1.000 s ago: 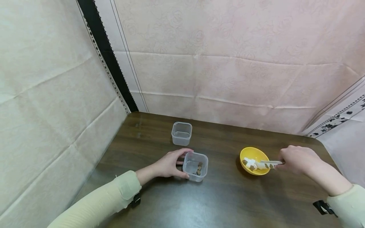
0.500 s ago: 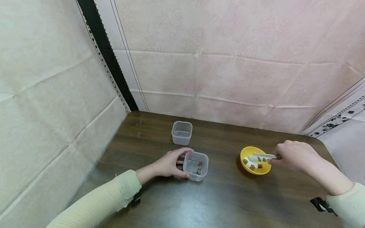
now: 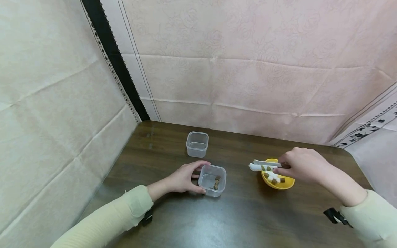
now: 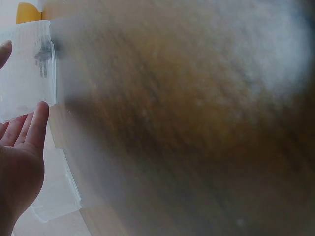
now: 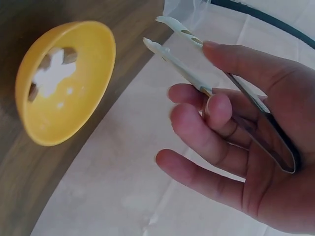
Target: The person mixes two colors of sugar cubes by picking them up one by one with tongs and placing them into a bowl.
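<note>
My left hand grips a clear square container holding a few brown pieces; thumb and fingers lie on its left side. In the left wrist view the hand has fingers beside the container. My right hand holds white tongs level above the left rim of a yellow bowl. White and brown pieces lie in the bowl. In the right wrist view the tongs have their tips apart with nothing between them, beside the bowl.
A second clear container, empty, stands behind the held one on the dark wooden table. Cloth-covered walls close in the table at the left and back. The table's right edge runs just past the bowl.
My right hand has lifted the tongs out of the yellow bowl and moved them left, past the bowl's rim. The left hand and its container have stayed still.
</note>
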`<state>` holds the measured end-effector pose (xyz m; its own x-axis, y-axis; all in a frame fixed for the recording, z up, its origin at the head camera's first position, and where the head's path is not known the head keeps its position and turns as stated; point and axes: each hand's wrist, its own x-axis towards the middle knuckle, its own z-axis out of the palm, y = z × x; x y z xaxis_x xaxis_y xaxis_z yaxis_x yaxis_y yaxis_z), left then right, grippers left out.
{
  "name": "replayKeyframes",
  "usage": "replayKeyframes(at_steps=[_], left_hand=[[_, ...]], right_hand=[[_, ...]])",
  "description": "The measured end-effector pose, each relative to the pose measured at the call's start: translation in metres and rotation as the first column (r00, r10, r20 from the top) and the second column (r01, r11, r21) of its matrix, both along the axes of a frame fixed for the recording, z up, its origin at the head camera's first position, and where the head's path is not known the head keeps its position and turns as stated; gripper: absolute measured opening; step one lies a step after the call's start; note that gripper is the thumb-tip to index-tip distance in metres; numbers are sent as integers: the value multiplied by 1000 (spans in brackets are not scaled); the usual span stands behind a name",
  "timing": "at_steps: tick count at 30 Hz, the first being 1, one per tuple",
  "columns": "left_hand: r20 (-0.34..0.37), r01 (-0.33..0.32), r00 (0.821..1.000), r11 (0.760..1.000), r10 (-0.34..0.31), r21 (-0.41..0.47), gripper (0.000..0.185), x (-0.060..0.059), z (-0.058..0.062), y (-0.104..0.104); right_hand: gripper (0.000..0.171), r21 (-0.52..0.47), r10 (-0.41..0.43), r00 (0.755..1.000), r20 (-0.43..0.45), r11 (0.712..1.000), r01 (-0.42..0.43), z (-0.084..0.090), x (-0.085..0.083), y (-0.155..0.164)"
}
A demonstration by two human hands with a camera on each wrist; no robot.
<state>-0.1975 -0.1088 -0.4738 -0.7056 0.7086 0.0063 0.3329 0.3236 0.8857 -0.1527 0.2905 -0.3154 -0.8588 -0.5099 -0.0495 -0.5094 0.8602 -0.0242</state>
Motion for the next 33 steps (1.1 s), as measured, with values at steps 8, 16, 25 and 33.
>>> replayKeyframes(at_steps=[8,16,25,33], left_hand=[[9,-9,1000,1000,9,-12,91,1,-1,-1],[8,-11,1000,1000,11,-17,91,0,-2,0],[3,-1,1000,1000,1,-14,92,-1,-1,0],[5,0,1000,1000,0,-3,94,-2,-2,0]], right_hand=[[36,-54,63,998,26,997,-61,2,-5,-28],[34,-108,164,986,27,981,-160,1,-9,-61],[37,-108,253,967,3,962,-251,-4,-11,-92],[36,-11,300,954,-10,954,-300,-13,-14,-115]])
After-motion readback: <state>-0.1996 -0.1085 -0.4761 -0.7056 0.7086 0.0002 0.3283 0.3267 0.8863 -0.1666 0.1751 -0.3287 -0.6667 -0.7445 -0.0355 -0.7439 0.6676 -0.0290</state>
